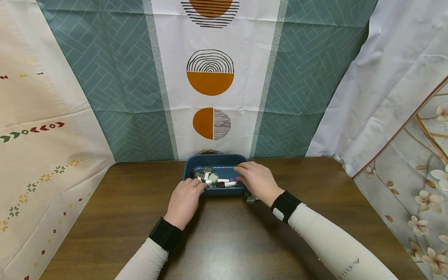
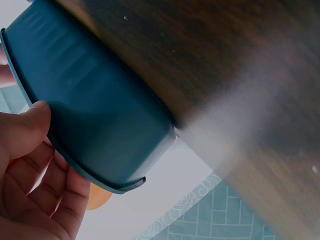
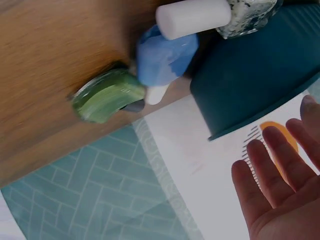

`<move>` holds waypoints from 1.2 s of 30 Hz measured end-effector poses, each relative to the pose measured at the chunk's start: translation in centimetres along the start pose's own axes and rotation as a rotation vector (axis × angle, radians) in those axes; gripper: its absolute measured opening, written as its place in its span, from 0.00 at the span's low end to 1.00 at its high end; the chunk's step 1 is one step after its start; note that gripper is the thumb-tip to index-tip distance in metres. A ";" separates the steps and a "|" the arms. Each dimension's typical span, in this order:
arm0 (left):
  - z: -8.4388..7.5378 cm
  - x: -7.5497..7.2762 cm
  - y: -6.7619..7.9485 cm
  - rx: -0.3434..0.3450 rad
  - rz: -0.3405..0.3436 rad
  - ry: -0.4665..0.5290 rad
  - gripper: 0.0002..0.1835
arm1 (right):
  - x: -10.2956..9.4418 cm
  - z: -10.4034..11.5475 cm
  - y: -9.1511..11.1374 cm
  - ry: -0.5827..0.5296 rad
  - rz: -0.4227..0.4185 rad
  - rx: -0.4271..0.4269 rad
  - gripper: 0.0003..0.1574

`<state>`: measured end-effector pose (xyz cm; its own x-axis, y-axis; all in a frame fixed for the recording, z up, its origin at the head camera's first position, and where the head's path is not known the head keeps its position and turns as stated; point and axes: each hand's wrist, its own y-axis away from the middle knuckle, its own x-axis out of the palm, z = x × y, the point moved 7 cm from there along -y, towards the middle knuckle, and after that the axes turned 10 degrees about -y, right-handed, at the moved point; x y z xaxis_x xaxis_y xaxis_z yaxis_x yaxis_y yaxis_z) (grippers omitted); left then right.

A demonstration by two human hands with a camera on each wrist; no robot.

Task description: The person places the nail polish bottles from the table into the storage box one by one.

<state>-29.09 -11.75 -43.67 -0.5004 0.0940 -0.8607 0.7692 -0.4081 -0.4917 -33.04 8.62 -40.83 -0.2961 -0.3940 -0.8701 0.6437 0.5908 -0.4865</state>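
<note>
A dark blue plastic bin [image 1: 225, 192] stands at the table's back edge, with several nail polish bottles [image 1: 213, 178] lying in its left and front part. My left hand [image 1: 184, 200] holds the bin's front left rim; in the left wrist view the thumb [image 2: 37, 122] lies at the outer wall and the fingers curl over the rim. Above the bin's right end is my right hand [image 1: 259, 180], fingers spread and slightly bent, with nothing in the grasp. Just right of the bin lie a speckled bottle with a white cap [image 3: 192, 19], a blue bottle [image 3: 165, 57] and a green bottle [image 3: 107, 95].
The brown wooden table [image 1: 136, 217] extends around the bin on both sides and in front. Behind it hangs a teal and white patterned cloth [image 1: 217, 101], close to the bin's back wall. Floral cloths hang at the left and right.
</note>
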 end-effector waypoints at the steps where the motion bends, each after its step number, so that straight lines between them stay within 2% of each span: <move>1: 0.0 0.0 0.0 0.000 -0.001 0.001 0.11 | -0.2 -0.1 0.2 0.000 -0.005 -0.005 0.22; 12: 0.0 0.1 0.1 0.002 -0.001 0.000 0.11 | -1.4 -1.7 2.8 0.012 0.007 0.002 0.34; 25: 0.1 0.1 0.0 0.003 -0.016 0.012 0.11 | -2.2 -4.3 4.9 0.027 0.047 0.085 0.35; 36: 0.0 0.0 0.0 0.008 -0.024 0.014 0.11 | -2.5 -5.6 6.7 0.026 0.028 0.102 0.34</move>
<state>-29.09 -11.72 -43.69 -0.5132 0.1167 -0.8503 0.7535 -0.4130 -0.5115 -32.00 17.48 -42.36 -0.2938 -0.3592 -0.8858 0.7200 0.5264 -0.4522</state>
